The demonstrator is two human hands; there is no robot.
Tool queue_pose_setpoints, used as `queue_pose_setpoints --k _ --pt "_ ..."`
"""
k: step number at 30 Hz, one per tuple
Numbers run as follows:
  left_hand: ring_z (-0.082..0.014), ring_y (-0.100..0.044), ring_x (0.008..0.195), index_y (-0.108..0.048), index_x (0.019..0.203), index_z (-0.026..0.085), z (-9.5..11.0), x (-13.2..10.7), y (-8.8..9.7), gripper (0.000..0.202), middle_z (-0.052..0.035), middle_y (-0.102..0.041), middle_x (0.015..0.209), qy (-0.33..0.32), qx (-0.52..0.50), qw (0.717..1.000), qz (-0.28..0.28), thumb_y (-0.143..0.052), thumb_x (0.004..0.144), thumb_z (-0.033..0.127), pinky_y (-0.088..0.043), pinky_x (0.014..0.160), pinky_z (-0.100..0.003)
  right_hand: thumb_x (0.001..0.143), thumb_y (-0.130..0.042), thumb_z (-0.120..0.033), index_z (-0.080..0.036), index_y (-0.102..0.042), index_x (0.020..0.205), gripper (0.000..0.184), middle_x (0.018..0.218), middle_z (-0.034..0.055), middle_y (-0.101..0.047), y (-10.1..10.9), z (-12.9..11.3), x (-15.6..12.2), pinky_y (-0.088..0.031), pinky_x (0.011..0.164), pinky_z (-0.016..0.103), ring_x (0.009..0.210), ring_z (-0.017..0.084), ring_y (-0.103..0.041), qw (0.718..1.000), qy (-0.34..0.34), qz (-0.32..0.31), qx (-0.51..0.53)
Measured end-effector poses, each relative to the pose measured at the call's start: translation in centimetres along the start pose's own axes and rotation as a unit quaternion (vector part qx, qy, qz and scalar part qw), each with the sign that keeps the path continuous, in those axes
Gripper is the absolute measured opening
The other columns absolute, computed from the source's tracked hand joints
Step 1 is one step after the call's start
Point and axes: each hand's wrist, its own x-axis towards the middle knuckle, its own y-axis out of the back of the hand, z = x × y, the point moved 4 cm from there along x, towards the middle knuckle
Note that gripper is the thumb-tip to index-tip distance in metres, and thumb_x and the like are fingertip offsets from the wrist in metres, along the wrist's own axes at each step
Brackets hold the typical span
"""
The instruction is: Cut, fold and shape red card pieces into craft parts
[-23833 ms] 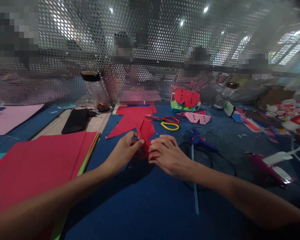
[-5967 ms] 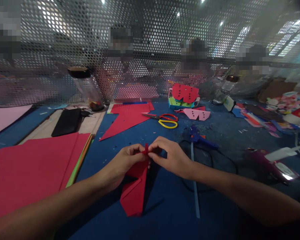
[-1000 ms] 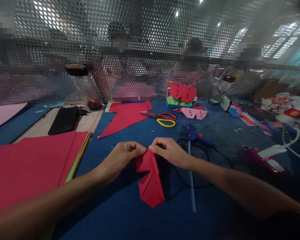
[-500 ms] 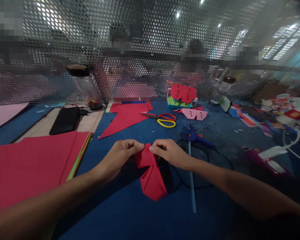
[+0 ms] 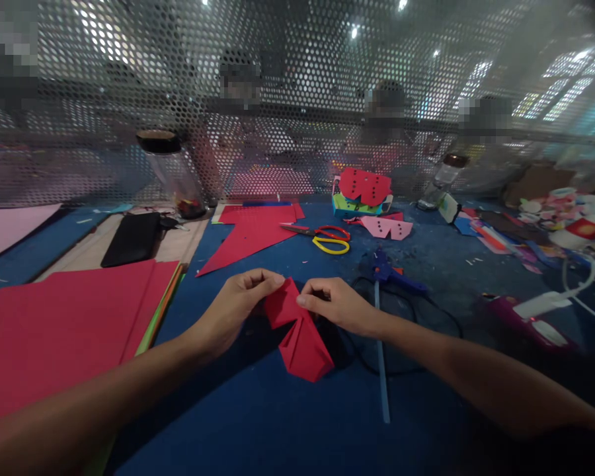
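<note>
I hold a folded red paper piece (image 5: 300,337) above the blue table (image 5: 287,423). My left hand (image 5: 235,304) pinches its upper left edge with thumb and fingers closed. Just to the right, my right hand (image 5: 334,304) pinches the upper right edge, fingers curled. The paper's pointed lower part hangs down toward me and its top corner sits between my fingertips.
A stack of red sheets (image 5: 64,324) lies at left, a cut red sheet (image 5: 252,231) and red-and-yellow scissors (image 5: 327,239) ahead. A blue glue gun (image 5: 389,271) with its cable is right of my hands, a black phone (image 5: 131,238) at far left, paper crafts (image 5: 364,192) by the perforated screen.
Over the last second the folded red piece has tilted and lifted, its lower tip swinging right and up. My hands have parted slightly along its top edge.
</note>
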Motion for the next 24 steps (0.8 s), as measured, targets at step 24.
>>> queue_pose_setpoints --k 24 --pt "-0.0121 -0.059 0.065 -0.073 0.077 0.016 0.7 0.8 1.0 0.025 -0.0024 -0.071 0.074 -0.083 0.038 0.995 0.052 -0.083 0.074 0.039 -0.047 0.063 -0.025 0.095 -0.061 -0.052 -0.016 -0.066 0.081 0.038 0.070 -0.0022 -0.056 0.3 0.1 0.1 -0.033 0.059 0.024 0.065 0.011 -0.046 0.999 -0.003 -0.012 -0.045"
